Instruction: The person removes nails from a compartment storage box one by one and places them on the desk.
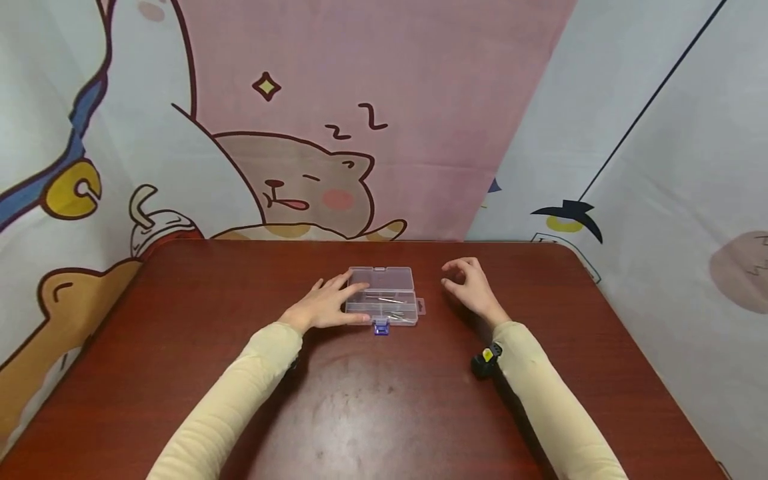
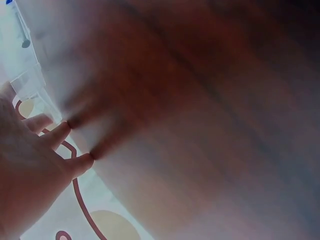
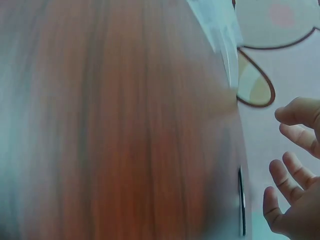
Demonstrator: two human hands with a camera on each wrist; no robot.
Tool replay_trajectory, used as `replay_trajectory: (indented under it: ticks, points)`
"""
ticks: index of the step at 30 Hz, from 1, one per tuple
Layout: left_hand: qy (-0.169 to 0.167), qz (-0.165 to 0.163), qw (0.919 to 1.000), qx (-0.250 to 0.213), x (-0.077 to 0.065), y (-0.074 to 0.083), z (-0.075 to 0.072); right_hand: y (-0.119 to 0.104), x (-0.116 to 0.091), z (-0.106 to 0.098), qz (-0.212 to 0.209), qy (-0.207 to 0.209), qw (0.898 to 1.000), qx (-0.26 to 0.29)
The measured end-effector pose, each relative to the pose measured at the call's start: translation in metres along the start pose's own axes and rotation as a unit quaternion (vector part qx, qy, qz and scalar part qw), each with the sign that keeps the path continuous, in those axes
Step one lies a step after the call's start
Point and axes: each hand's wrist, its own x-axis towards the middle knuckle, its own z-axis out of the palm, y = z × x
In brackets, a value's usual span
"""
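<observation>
A clear plastic compartment case lies on the table with its lid folded back, away from me. Slim metal pieces lie inside; in the left wrist view one nail-like piece has a round head. At the front edge hangs a blue latch. My left hand rests on the case's left side, fingers spread, thumb at the front edge and a finger reaching over the lid hinge. Right of the case my right hand is raised, fingers loosely bent, nothing between them.
A clear hanging tab sticks out from the case's right side. The reddish-brown table ends at a printed cloth behind. In the right wrist view a thin dark strip shows near the table's edge. A small black device sits at my right wrist.
</observation>
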Motion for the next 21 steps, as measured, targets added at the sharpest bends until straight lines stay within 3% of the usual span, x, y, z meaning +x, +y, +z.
replay_trajectory:
  ticks: [12, 21]
  points:
    - [0.009, 0.003, 1.0, 0.001, 0.001, -0.001, 0.0, -0.029, 0.004, 0.031, -0.057, -0.035, 0.997, 0.042]
    - [0.011, 0.003, 0.9999, -0.003, 0.001, 0.001, 0.001, -0.038, 0.003, 0.047, -0.102, -0.05, 0.993, 0.035]
